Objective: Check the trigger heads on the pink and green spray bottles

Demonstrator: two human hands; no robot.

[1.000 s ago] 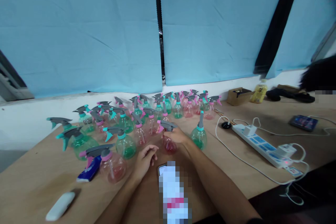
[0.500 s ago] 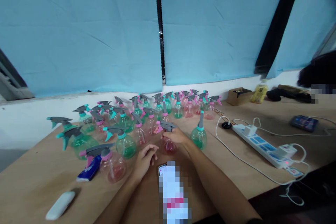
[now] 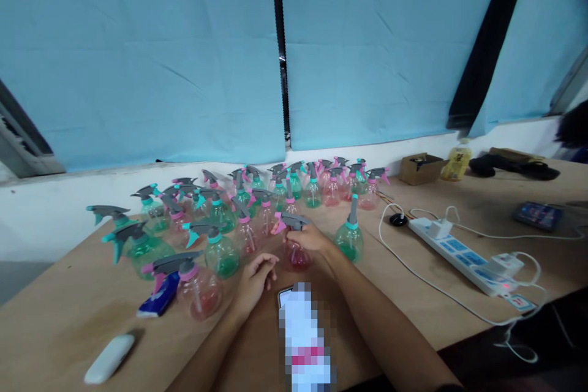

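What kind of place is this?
Probably a workroom or small workshop: many round, see-through pink and green plastic spray bottles crowd a light brown wooden table with a long white and blue power strip.

Two hands (image 3: 258, 275) (image 3: 311, 237), over twenty spray bottles (image 3: 221, 255), one box (image 3: 420, 171).

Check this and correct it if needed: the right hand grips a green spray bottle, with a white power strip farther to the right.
One mistake: the head view shows the right hand gripping a pink spray bottle, not a green one. The white power strip is indeed farther right.
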